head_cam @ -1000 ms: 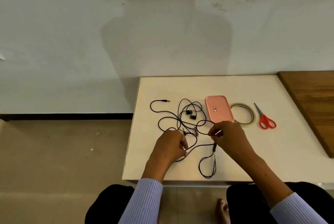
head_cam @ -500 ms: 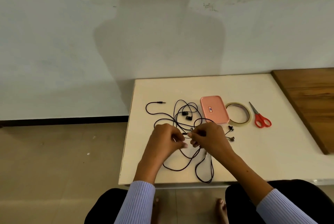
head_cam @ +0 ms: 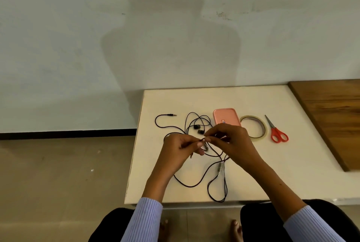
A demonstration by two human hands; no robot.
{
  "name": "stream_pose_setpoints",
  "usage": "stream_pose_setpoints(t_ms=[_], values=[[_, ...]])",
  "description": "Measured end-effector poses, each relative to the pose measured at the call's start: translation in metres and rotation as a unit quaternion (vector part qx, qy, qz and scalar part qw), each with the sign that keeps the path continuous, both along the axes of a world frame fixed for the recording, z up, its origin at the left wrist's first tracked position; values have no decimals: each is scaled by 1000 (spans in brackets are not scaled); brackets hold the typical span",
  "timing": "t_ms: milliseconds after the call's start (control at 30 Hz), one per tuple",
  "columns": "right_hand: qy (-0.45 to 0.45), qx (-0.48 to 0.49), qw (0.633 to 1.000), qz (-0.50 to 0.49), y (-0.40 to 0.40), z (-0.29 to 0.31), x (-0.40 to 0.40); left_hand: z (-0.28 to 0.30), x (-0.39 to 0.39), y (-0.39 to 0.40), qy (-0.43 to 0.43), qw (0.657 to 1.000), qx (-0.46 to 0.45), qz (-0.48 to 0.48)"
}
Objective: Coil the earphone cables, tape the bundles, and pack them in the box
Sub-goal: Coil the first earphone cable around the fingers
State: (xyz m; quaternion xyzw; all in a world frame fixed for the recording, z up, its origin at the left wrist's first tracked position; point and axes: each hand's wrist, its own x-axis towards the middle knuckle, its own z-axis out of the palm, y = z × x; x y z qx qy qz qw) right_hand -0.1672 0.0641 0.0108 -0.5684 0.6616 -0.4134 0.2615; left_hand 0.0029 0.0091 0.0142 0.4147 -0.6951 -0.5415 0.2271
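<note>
Here the earphone cables (head_cam: pixel 196 167) lie in a loose black tangle on the white counter (head_cam: pixel 292 163), one strand raised off the surface between the two hands. The left hand (head_cam: pixel 179 150) has its fingers curled, thumb and forefinger pinching the strand; the right hand (head_cam: pixel 231 142) pinches the same strand just beside it, fingertips of the two hands nearly touching. A jack plug (head_cam: pixel 172 114) trails off toward the far left, two earbuds (head_cam: pixel 198 129) rest behind the hands, and a long loop hangs near the counter's front edge.

The step looks like the start of coiling, nothing wound or taped yet. To do it well, one cable should be freed from the other first; then wind even loops round the left fingers, feeding slack with the right and avoiding tugs that tighten crossings.

The pink box (head_cam: pixel 226 118) sits closed just behind the right hand, the tape roll (head_cam: pixel 261 127) beside it, and the red scissors (head_cam: pixel 276 133) further right.
</note>
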Motion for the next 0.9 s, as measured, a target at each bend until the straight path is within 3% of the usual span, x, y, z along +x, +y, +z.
stream_pose_setpoints(t_ms=[167, 400, 533, 667, 900], values=[[-83, 24, 996, -32, -6, -1, 3, 9, -3, 2, 93, 980, 177, 17], [-195, 85, 975, -62, -5, -5, 30, 12, -10, 3, 268, 907, 316, 81], [-107, 122, 987, -6, -4, -8, 39, 10, -7, -1, 315, 885, 321, 118], [21, 117, 992, 40, -3, -10, 44, 5, -8, 0, 305, 898, 293, 121], [153, 160, 970, 101, 3, -10, 43, -2, -4, -4, 250, 928, 236, 143]])
